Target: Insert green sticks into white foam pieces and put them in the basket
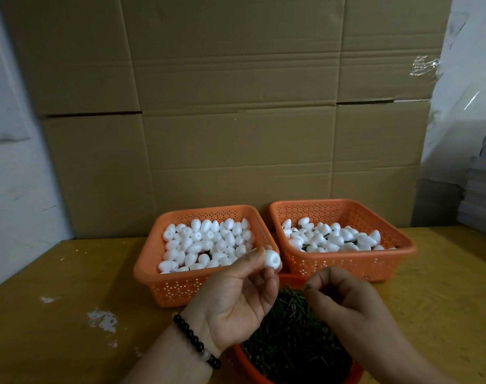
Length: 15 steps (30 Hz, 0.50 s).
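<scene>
My left hand [236, 297] pinches a white foam piece [272, 259] between thumb and fingertips, its holed end facing me. My right hand [347, 303] pinches a short green stick [307, 286] just right of the foam piece, a small gap between them. Both hands hover over a near orange basket [355, 370] filled with loose green sticks [289, 336]. An orange basket [153, 273] at back left holds several plain foam pieces [206, 245]. The orange basket [402, 253] at back right holds foam pieces with green sticks in them [333, 238].
The baskets stand on a yellow wooden table [70, 314] with chipped white patches. Stacked cardboard boxes [236, 106] form a wall right behind the baskets. Grey stacked sheets [482, 189] sit at the far right. A dark bead bracelet [194, 339] is on my left wrist.
</scene>
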Each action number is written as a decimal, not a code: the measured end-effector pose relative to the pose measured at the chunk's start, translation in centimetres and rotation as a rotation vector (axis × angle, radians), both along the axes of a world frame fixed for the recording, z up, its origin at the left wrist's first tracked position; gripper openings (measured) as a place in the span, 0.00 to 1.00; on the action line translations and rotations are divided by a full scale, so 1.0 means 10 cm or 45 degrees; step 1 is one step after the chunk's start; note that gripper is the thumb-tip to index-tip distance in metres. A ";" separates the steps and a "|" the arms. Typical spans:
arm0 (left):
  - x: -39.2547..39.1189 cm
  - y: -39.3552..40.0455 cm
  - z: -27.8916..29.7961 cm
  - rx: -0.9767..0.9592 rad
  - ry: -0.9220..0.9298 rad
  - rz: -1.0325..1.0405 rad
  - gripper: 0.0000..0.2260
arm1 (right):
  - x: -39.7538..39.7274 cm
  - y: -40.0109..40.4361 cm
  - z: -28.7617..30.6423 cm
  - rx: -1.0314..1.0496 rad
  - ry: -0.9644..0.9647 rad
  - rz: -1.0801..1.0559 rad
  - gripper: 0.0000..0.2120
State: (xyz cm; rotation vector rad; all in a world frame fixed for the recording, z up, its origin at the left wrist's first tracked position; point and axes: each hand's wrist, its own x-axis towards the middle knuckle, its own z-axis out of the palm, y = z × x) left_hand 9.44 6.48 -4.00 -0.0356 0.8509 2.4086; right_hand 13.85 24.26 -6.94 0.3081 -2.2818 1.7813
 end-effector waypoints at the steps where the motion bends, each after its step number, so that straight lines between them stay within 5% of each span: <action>1: 0.00 0.00 0.00 -0.008 0.017 0.005 0.13 | 0.00 -0.01 0.00 -0.059 0.005 -0.007 0.09; 7: 0.03 0.01 0.01 -0.140 0.166 0.007 0.14 | 0.02 -0.04 0.07 -0.422 0.005 0.028 0.03; 15: 0.03 0.01 -0.01 -0.185 0.211 -0.010 0.15 | 0.01 0.00 0.06 -0.313 -0.084 0.038 0.13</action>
